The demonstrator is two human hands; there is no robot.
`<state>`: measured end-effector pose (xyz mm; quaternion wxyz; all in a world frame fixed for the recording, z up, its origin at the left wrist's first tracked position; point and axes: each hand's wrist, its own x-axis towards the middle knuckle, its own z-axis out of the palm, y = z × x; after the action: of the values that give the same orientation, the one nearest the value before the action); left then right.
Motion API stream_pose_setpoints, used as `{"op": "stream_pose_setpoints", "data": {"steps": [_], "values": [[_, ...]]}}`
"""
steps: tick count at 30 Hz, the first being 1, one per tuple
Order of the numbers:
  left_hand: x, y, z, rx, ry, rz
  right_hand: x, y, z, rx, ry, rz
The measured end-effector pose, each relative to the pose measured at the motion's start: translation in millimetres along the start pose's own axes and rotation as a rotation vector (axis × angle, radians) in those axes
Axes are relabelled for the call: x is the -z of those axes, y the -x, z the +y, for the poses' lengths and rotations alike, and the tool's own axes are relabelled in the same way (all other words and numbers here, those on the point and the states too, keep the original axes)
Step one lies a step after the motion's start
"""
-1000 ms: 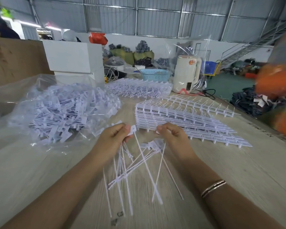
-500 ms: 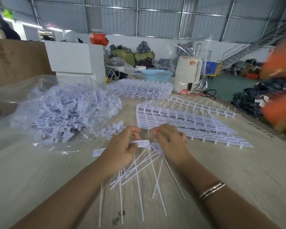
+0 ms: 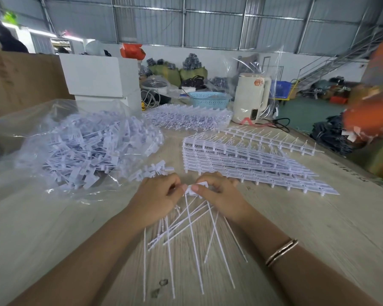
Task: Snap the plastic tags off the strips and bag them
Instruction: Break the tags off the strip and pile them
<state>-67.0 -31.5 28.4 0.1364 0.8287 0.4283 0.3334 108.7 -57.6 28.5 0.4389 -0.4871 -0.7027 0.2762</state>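
Both hands met mid-surface (image 3: 53,228): our left hand (image 3: 155,198) and right hand (image 3: 219,195) pinched one white tag (image 3: 196,187), thin stems (image 3: 192,230) trailing toward us, bag (image 3: 82,149) left.

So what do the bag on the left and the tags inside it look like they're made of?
The bag looks like thin clear plastic film: see-through, glossy, wrinkled, with bright glare streaks. The tags inside seem to be moulded white plastic with a dull finish: flat uniform pieces on thin stems, though blur leaves the finer surface unclear.
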Motion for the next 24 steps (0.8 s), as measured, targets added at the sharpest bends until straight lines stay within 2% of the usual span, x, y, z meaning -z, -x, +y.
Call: {"op": "stream_pose_setpoints", "data": {"steps": [3,7,9,14,16,20,24], "values": [[-1,-1,-1,-0.009,0.017,-0.027,-1,0,0,-0.046,-0.008,0.002],[0,-3,-2,0.035,0.045,-0.101,0,1,1,0.054,-0.109,0.011],[2,-4,-1,0.07,0.163,-0.138,-2,2,0,0.107,-0.181,0.038],[-3,-3,4,0.203,0.506,-0.057,-5,0,-4,0.128,-0.35,0.163],[-5,-2,8,0.207,0.564,-0.045,-6,1,-6,0.111,-0.403,0.187],[-4,0,15,0.157,0.576,-0.06,-5,3,-6,0.047,-0.586,0.158],[-6,1,13,0.167,0.612,-0.116,-4,4,-8,0.071,-0.684,0.058]]}}
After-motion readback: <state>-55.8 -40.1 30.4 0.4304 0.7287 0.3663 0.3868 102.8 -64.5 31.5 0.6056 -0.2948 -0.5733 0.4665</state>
